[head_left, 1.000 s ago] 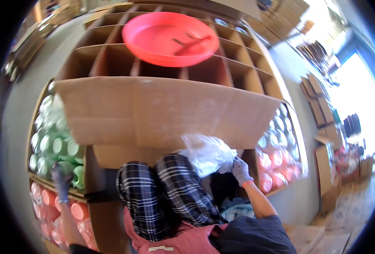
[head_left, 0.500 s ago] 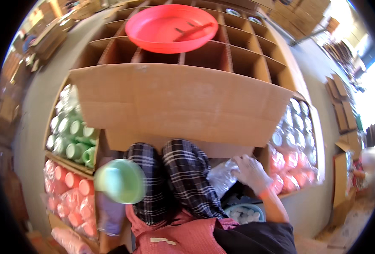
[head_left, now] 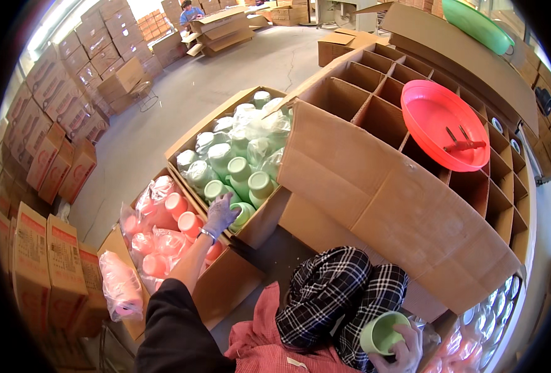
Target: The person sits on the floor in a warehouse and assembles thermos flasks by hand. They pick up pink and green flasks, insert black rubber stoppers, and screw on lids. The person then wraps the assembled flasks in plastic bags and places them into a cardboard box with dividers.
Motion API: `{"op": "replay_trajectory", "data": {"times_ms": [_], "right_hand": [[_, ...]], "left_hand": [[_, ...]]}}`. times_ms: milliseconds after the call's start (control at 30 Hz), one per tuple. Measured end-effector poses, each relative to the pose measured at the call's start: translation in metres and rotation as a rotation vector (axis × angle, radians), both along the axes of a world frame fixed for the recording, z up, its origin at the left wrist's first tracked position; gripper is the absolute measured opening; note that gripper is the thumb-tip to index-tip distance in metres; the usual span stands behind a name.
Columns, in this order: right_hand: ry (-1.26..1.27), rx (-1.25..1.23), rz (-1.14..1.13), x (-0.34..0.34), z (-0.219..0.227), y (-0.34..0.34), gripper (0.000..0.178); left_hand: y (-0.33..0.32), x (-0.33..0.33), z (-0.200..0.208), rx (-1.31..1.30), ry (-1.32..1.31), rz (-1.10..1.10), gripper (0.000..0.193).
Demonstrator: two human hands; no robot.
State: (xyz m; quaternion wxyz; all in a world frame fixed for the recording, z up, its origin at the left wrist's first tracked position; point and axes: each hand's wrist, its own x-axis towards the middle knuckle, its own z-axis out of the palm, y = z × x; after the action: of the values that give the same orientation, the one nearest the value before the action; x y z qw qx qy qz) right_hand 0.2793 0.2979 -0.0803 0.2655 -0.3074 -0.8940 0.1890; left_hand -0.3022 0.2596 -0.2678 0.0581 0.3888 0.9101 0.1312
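Observation:
My left hand point(head_left: 221, 216), in a thin pale glove, reaches over the corner of a cardboard box of green cups point(head_left: 221, 155). Its fingers are apart, with the tips at a green cup point(head_left: 244, 214) lying at the near corner of that box. In front of my lap, my right hand point(head_left: 407, 350) grips a light green cup point(head_left: 375, 336) by its side, its mouth tilted up. Beneath my left forearm stands a box of pink cups point(head_left: 163, 242), some in clear plastic wrap.
A large divided carton point(head_left: 375, 121) stands before my knees, its front flap point(head_left: 387, 193) hanging down. On its dividers rests a pink basin point(head_left: 434, 118) holding a dark reddish tool point(head_left: 464, 146). More wrapped cups point(head_left: 474, 329) lie lower right. Stacked cartons point(head_left: 45, 248) line the left; a person point(head_left: 190, 13) is far off.
My view has swung left. The light green cup, earlier at my left hand, is now in my right hand. My left hand has moved forward to the box of green cups.

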Motion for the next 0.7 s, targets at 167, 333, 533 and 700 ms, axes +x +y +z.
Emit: {"op": "replay_trajectory", "data": {"times_ms": [167,333,533,700], "right_hand": [[-0.147,-0.060,0.108,-0.004,0.012,-0.007,0.053],[0.005,-0.603,0.269,-0.029,-0.032,-0.039,0.075],[-0.085,-0.780,0.205,-0.018,-0.080,-0.059,0.069],[0.025,-0.510,0.278,-0.029,-0.073,-0.049,0.059]], "left_hand": [[0.012,-0.003,-0.061,-0.233,0.164,-0.114,0.075],[0.029,-0.006,-0.029,-0.165,0.263,-0.209,0.046],[-0.024,0.012,0.146,0.309,0.364,-0.144,0.041],[-0.101,0.047,0.181,0.988,-0.894,0.263,0.041]]}}
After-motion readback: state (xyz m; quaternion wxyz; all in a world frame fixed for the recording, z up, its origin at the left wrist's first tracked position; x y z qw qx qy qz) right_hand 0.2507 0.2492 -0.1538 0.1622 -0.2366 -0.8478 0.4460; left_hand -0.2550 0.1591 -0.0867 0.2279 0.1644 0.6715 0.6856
